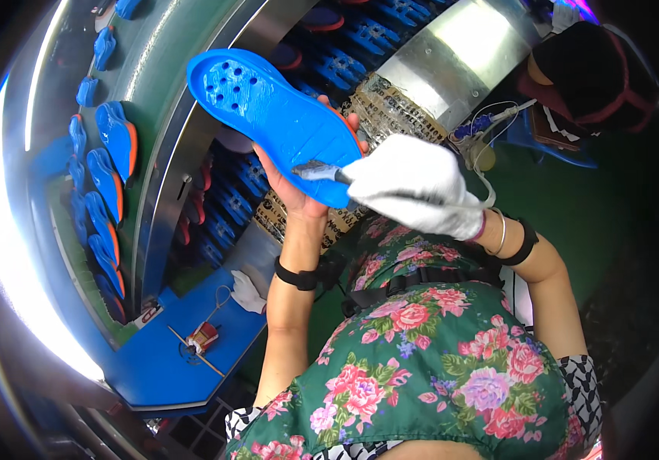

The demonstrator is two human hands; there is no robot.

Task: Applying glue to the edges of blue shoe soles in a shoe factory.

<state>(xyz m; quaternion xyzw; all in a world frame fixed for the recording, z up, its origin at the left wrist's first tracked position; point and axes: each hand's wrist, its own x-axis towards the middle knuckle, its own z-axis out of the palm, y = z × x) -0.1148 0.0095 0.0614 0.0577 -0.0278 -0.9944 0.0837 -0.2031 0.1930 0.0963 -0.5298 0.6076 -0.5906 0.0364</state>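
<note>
A blue shoe sole (268,100), with small holes at one end and a wet sheen on its upper face, lies across my bare left hand (299,184). The fingers of that hand wrap round its far edge, and the thumb side shows at the near edge. My right hand (414,188), in a white glove, is closed round the handle of a brush (322,172). Wet, dark bristles touch the sole near its nearer end. The gloved fingers hide most of the handle.
On the left, a green conveyor belt (162,46) carries several blue and orange soles (107,184). More blue parts (337,65) fill racks behind. A blue board (161,368) at lower left bears a white glove (247,293) and a small red container (203,337). A dark cap (575,77) is at upper right.
</note>
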